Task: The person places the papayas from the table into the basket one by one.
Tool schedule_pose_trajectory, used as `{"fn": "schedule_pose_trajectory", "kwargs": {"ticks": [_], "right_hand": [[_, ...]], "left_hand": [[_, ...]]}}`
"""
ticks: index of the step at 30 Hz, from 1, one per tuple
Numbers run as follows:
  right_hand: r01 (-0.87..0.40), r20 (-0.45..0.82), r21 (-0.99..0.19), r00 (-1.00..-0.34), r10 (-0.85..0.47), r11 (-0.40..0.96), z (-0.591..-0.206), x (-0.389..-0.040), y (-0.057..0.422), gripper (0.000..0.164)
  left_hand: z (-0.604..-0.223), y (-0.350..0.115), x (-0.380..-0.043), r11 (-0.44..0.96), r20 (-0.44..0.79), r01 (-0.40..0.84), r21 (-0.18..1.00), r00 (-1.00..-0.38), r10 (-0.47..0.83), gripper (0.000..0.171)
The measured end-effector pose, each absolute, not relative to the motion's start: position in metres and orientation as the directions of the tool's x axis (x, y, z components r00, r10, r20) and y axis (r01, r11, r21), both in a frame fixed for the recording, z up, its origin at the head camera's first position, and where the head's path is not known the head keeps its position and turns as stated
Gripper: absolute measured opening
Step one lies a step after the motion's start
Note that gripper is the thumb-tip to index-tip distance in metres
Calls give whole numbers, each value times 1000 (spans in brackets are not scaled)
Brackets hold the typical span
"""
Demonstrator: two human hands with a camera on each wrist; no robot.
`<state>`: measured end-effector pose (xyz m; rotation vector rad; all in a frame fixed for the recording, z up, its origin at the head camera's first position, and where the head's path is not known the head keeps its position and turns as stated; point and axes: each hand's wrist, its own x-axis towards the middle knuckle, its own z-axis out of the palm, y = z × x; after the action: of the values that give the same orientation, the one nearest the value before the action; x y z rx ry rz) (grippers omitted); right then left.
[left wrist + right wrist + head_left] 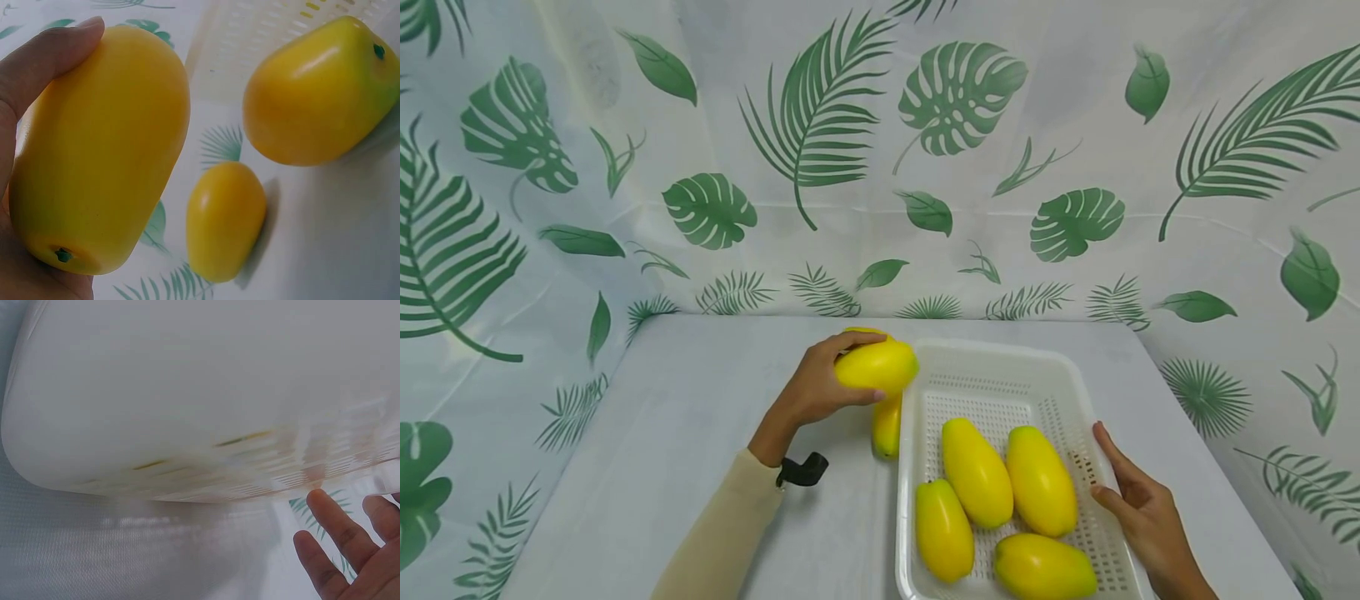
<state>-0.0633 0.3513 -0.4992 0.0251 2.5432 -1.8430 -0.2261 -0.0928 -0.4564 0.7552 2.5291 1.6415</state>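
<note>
The left hand point(816, 385) is grasping a yellow fruit point(877, 367) between thumb and fingers, holding it near the far left corner of a white basket point(906, 479). This fruit is looking plump, smooth and softly glossy, its colour turning greenish toward the right end. Beyond and below it, two other fruits point(887, 432) are lying on the table point(827, 533), partly hidden. Inside the basket, four more fruits point(977, 472) are resting on the perforated floor. Farthest right, the right hand point(1142, 504) is gripping the basket's side, its thumb lapping over the rim.

The left wrist view is showing what the head view is hiding: a dark green stem point(64, 255) on the held fruit, and the table fruits lying apart from each other. The right wrist view is revealing the slotted outer wall; it is blurring there, so fingertips are only seemingly touching it.
</note>
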Motion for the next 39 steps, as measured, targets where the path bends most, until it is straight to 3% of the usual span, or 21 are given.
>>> {"fn": "schedule_pose_trajectory", "kwargs": {"ticks": [39], "right_hand": [[16,-17,-959,-1000,0,281,-498,-62,350,70]], "left_hand": [[-444,-56,-225,263,253,410,873,-843,475,71]]}}
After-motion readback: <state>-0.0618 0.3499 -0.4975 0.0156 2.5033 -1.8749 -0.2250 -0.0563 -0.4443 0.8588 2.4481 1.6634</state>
